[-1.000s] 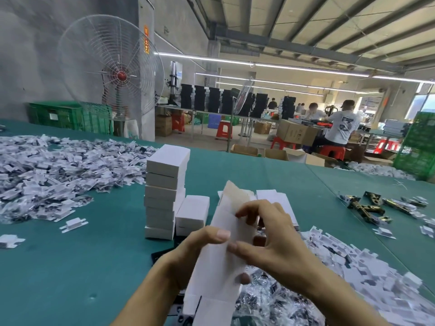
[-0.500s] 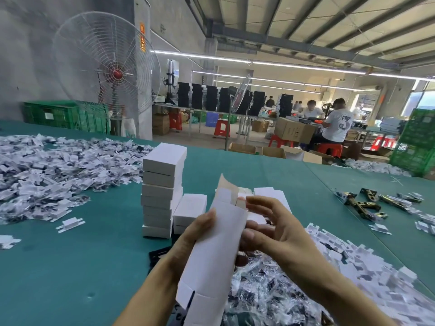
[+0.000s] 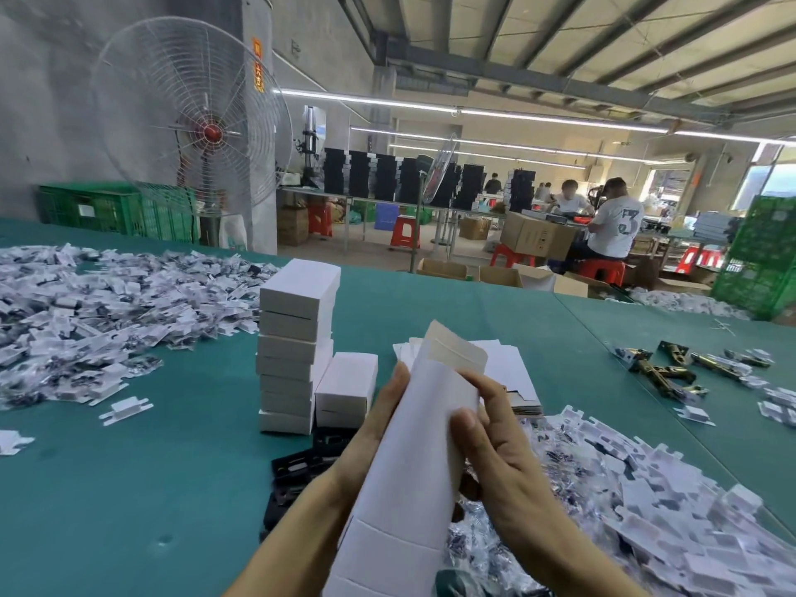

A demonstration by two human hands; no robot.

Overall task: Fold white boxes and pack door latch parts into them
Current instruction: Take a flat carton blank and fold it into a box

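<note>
A green-topped desk (image 3: pixel 129 489) carries a tall stack of closed white boxes (image 3: pixel 297 346), with a shorter white box (image 3: pixel 346 389) standing just beside it on the right. A wide heap of small bagged parts (image 3: pixel 99 312) spreads over the far left, a second heap (image 3: pixel 646 501) fills the near right, and a pile of flat box blanks (image 3: pixel 508 372) lies between them. Brass-coloured latch parts (image 3: pixel 663 368) are scattered at the right edge, and black trays (image 3: pixel 297 471) sit near the stack's foot.
</note>
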